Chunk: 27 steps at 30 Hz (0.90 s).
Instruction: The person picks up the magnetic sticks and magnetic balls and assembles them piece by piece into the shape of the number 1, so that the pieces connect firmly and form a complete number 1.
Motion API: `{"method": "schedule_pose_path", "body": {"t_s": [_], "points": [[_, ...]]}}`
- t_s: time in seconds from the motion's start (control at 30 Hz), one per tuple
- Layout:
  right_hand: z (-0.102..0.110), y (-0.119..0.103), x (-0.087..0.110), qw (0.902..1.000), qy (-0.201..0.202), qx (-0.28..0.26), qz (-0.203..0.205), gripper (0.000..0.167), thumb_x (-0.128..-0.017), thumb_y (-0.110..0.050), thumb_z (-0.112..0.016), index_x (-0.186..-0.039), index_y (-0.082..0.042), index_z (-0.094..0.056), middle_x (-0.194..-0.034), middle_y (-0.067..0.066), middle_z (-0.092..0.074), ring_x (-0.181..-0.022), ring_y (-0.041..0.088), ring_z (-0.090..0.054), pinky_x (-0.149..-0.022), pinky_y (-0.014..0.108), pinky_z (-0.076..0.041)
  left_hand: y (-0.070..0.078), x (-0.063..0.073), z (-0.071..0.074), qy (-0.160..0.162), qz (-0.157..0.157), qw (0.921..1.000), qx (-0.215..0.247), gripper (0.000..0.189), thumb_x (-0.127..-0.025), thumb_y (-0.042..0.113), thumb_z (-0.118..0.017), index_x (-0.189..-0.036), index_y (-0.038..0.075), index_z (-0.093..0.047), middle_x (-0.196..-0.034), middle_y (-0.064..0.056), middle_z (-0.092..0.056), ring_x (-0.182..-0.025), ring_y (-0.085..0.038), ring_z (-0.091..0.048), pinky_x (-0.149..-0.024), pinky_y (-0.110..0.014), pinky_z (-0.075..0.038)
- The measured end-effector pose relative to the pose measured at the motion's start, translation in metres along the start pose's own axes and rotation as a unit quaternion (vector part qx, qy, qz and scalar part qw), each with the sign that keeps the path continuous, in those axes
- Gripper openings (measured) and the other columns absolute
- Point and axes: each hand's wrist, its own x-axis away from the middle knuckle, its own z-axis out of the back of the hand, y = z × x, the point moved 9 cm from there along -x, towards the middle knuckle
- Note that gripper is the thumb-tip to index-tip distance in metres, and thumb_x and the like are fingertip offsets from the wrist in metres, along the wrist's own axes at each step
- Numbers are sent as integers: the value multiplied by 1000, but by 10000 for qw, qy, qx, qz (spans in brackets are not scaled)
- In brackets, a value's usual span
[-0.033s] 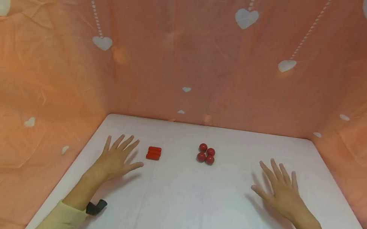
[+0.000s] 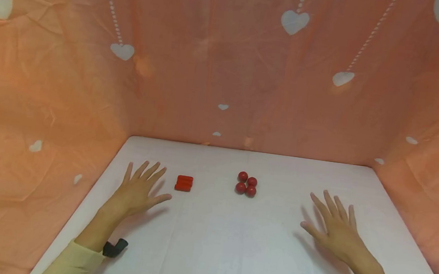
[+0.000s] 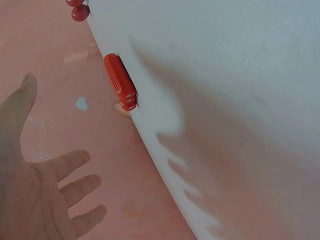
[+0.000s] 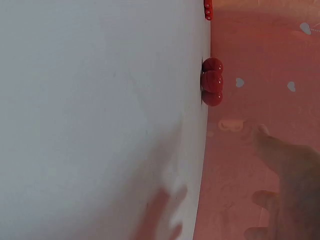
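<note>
My left hand [image 2: 134,194] hovers over the left side of the white table with its fingers spread, holding nothing. Just to its right lie several short red ribbed sticks [image 2: 184,183], side by side; they also show in the left wrist view as a red bundle [image 3: 120,82]. Near the middle back, several shiny dark red balls [image 2: 251,191] sit in a tight cluster, seen edge-on as red balls [image 4: 212,82] in the right wrist view. Over the right side hangs my right hand [image 2: 337,232], fingers apart and nothing in it, well away from the balls.
A white cloth covers the table [image 2: 207,244]. Orange curtains [image 2: 226,79] with pale hearts stand along the back and both sides. Each wrist carries a dark camera mount, such as the left mount [image 2: 115,248]. Shadows of the hands fall on the cloth.
</note>
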Motion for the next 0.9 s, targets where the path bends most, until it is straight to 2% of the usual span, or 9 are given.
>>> {"method": "schedule_pose_path", "body": {"t_s": [0.23,0.47,0.63,0.9], "points": [[0,-2,3,10000,-11,-87,-26,86,-99,-50,-73,-167,-15,-34,-170,34,-24,-153,62,-19,-121,78,6,2,0,3,34,-33,9999,102,87,-99,61,-64,-164,8,-42,-171,-22,-35,-159,-50,-23,-124,-75,0],[-5,-9,-5,9998,-111,-173,-1,86,-99,-51,-72,-168,-16,-33,-171,32,-23,-155,60,-17,-123,75,9,5,-1,-2,-10,-67,9998,161,88,-100,64,-62,-165,10,-40,-172,-20,-34,-160,-49,-21,-124,-75,0],[-9,-16,-12,9997,-191,-176,46,87,-99,-54,-72,-168,-15,-34,-172,31,-23,-156,59,-18,-124,74,5,9,-6,-4,-9,-132,9998,180,87,-100,65,-61,-165,11,-41,-172,-20,-34,-160,-49,-22,-124,-75,-1],[-14,-28,-22,9995,-234,-151,171,88,-99,-55,-71,-169,-17,-32,-173,29,-24,-157,57,-20,-124,75,-1,15,-14,-12,-192,-206,9992,277,88,-100,67,-59,-166,12,-40,-173,-19,-32,-160,-47,-22,-124,-76,-1]]}}
